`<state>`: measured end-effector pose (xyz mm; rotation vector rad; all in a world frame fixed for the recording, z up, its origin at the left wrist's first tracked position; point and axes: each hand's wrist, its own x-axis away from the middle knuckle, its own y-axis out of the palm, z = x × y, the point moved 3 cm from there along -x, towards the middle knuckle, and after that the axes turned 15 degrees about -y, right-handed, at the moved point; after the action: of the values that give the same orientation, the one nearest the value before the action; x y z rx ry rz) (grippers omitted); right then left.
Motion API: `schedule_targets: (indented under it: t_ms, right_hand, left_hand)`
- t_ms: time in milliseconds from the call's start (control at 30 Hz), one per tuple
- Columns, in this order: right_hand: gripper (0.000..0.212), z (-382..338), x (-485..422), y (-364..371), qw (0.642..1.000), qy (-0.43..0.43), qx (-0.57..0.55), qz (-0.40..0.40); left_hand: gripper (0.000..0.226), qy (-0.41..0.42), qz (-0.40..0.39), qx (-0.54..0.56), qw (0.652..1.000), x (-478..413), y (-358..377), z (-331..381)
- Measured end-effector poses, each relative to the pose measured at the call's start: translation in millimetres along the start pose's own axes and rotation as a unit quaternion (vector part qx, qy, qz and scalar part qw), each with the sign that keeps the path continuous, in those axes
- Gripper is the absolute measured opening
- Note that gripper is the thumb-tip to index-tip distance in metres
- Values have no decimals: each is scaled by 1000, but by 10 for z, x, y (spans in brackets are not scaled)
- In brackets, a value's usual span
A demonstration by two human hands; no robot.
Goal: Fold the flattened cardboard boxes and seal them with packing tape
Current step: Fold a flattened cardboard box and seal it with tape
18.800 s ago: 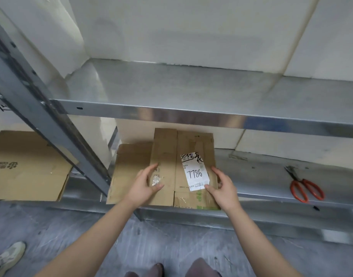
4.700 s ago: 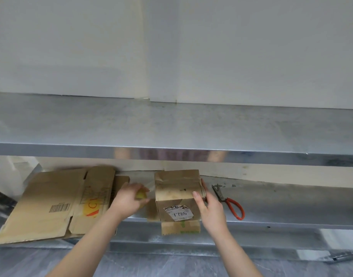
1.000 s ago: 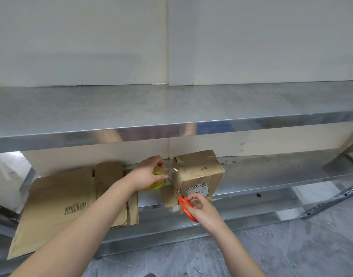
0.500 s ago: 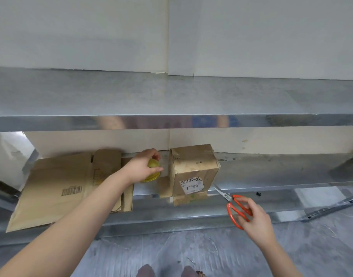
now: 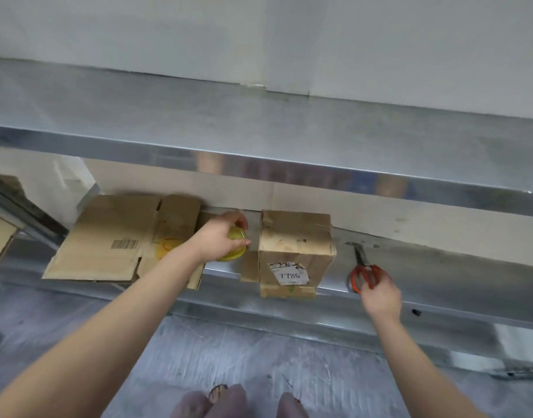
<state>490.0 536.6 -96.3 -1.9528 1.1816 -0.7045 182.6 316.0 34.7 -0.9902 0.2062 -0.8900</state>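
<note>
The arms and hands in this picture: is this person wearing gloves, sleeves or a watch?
No. The left arm and right arm are bare as far up as the picture shows, no sleeve in view. The left hand and right hand have no gloves, and no watch or bracelet shows at either wrist.

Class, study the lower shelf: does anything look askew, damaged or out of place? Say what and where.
The folded box labelled 7786 has its near flaps loose, splaying over the lower shelf edge, and its cardboard is creased. The flattened cardboard at left also overhangs the edge.
</note>
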Motion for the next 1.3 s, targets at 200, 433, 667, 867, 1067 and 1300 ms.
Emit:
schedule_targets:
  t_ms: [200,433,667,867,1067,1300]
  right_hand:
    - [61,-29,59,49,978,-121,146,-88]
    - [56,-382,429,-156,937,-273,218,0]
    - [51,-1326,779,-415,921,-351,138,93]
    - [56,-1653,612,-218,946,-317,58,42]
    - [47,-1646,608,-228,954,-271,-111,62]
    - [47,-1626,547,-203,952,-254,-158,65]
  left_hand:
    - [29,-24,10,3,1000,8,35,-8]
    - [29,3,-4,-10,1000,-36,-14,-13]
    - [29,29,-32,-7,999,-128,-155,17]
    - [27,46,-36,25,998,-85,-181,-37]
    - [33,6,-62,44,997,-102,-263,-162]
    - [28,82,-69,-51,993,-185,-412,-70]
